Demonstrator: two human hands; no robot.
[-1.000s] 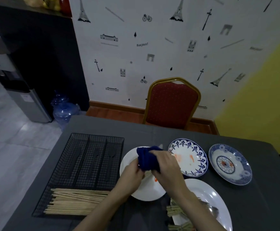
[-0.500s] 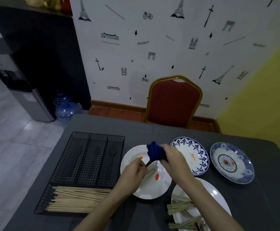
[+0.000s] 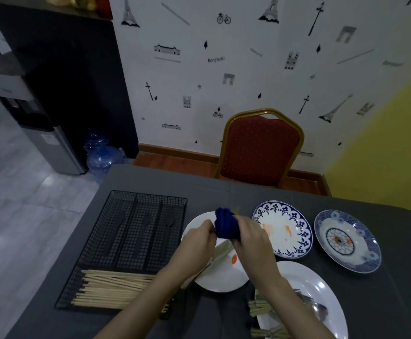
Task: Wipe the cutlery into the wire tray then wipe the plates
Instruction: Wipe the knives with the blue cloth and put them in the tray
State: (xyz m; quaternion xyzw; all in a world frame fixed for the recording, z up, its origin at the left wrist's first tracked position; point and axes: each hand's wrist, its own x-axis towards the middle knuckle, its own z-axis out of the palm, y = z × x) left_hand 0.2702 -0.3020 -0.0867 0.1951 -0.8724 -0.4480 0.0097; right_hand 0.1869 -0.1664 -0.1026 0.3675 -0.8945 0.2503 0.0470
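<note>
My right hand (image 3: 249, 237) grips a dark blue cloth (image 3: 225, 222) bunched around the far end of a pair of pale chopsticks (image 3: 220, 252). My left hand (image 3: 196, 242) holds those chopsticks lower down, over a white plate (image 3: 224, 277) with an orange smear. The black wire tray (image 3: 136, 231) sits to the left, with several chopsticks (image 3: 111, 287) lying across its near compartment. A second white plate (image 3: 322, 299) at the near right carries more chopsticks and a spoon.
Two blue-patterned plates stand beyond: one (image 3: 282, 228) with orange stains, one (image 3: 346, 241) at far right. A red chair (image 3: 259, 148) faces the table's far edge. Water bottles (image 3: 101, 152) and a dispenser (image 3: 40, 123) stand on the floor at left.
The blue cloth slid away from me along the chopsticks and then back a little. My left hand kept its hold on them.
</note>
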